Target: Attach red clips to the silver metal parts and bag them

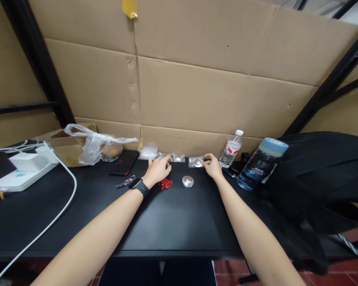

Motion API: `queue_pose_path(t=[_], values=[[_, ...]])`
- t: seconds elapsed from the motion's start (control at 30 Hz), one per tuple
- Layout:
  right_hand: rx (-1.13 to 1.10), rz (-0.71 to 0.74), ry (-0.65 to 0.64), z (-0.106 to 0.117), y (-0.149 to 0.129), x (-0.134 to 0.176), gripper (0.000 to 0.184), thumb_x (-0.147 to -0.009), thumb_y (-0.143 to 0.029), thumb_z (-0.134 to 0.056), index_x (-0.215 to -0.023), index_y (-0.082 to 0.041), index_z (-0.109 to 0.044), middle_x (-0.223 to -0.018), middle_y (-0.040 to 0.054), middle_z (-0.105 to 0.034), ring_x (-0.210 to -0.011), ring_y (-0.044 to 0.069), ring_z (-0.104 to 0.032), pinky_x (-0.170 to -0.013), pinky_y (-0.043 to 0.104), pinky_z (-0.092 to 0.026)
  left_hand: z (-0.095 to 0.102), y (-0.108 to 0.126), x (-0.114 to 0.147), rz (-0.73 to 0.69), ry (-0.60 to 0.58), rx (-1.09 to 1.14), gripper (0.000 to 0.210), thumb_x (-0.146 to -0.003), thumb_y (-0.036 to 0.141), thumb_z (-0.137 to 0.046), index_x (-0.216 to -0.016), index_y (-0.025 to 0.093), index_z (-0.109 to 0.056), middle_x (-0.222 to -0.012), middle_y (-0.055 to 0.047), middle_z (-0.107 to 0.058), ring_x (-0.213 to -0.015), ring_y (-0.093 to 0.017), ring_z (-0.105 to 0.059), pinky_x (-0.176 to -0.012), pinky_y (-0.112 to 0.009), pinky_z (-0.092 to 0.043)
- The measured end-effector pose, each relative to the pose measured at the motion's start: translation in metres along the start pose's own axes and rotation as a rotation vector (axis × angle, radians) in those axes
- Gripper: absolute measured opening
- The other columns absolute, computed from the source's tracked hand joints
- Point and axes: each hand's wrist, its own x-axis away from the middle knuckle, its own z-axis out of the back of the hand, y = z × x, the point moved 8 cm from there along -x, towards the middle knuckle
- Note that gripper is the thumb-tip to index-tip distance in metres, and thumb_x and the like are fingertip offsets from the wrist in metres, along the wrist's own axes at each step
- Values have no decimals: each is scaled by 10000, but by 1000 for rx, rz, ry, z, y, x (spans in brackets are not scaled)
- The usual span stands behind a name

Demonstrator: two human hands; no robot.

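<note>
My left hand [158,171], with a dark watch [139,186] on its wrist, is over the desk with its fingers apart. Its fingertips are beside small clear packets; one packet [178,158] lies just right of them, with something silvery and red inside. A red cord [166,183] sits bunched under the hand's edge. On the right, my right hand [213,167] has thumb and forefinger spread at the right end of another clear packet [195,162], which lies flat. Between the hands rests a round silvery disc [187,181].
Left stand a power strip [24,174] with a white cable, a cardboard box [68,147], a tied plastic bag [100,147], a phone [123,163], a keychain [125,182] and a stack of clear bags [148,151]. Right are a water bottle [232,150], a blue-lidded bottle [258,167] and black fabric [316,178].
</note>
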Motion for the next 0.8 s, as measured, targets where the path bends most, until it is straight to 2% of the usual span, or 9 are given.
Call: queue_pose_path(t=[0.07,0.13,0.3,0.4,0.5,0.6,0.7,0.73,0.8], values=[[94,-34,-13,1,6,2,91,-854,-269,-642,-922,-225,-683,-797,21,-729,-828,214,-652,-840,392,-421,3,-3,1,-10,-13,-33,198,-885,242,-533,-996,262,-697,-915,-37,-761,-992,-276,-665,-978,-443,-334],[138,-7,-21,0,0,5,98,-868,-294,-643,-865,-217,-703,-897,57,-710,-920,244,-633,-868,417,-395,6,-7,1,-26,-24,-70,185,-874,239,-537,-903,255,-720,-925,-46,-764,-998,-283,-664,-962,-435,-364],[326,152,-103,-15,-31,14,268,-979,-336,-502,-1099,-234,-719,-1138,137,-650,-1093,305,-582,-910,477,-381,13,-17,1,-98,-70,-42,219,-863,239,-542,-936,230,-748,-995,-64,-766,-946,-247,-685,-889,-339,-461],[331,196,-227,-28,-35,17,308,-998,-325,-472,-1207,-263,-690,-1295,135,-609,-1188,326,-539,-933,514,-386,13,-13,3,-206,-166,37,243,-878,262,-547,-986,205,-757,-1014,-68,-764,-915,-215,-693,-868,-295,-489],[272,248,-275,-25,-41,19,322,-996,-329,-489,-1256,-267,-667,-1362,126,-575,-1244,323,-505,-965,512,-397,11,-2,9,-308,-254,58,252,-909,311,-557,-1007,202,-762,-1022,-63,-761,-941,-200,-691,-905,-280,-484],[75,366,-389,-16,-61,31,340,-952,-377,-577,-1244,-226,-667,-1276,120,-613,-1134,260,-581,-952,419,-451,6,13,16,-391,-334,64,288,-895,404,-619,-1067,221,-759,-1080,-59,-749,-1001,-206,-683,-932,-273,-475],[-94,515,-672,-18,-88,62,612,-762,-428,-797,-1321,-257,-615,-1289,87,-613,-1013,216,-634,-871,332,-507,0,21,22,-395,-400,50,380,-781,480,-749,-1076,240,-762,-1075,-53,-746,-985,-224,-689,-904,-276,-481],[-97,555,-701,-17,-95,69,670,-709,-398,-837,-1325,-256,-615,-1279,85,-621,-1020,219,-636,-881,328,-506,-1,23,23,-386,-410,42,385,-750,476,-777,-1058,245,-767,-1062,-49,-747,-971,-226,-691,-896,-276,-481],[-54,598,-692,-18,-104,78,608,-689,-299,-834,-1267,-229,-658,-1197,82,-664,-1019,222,-641,-909,327,-496,-2,24,24,-367,-421,29,339,-725,431,-801,-1011,251,-777,-1032,-38,-750,-933,-219,-696,-873,-270,-480]])
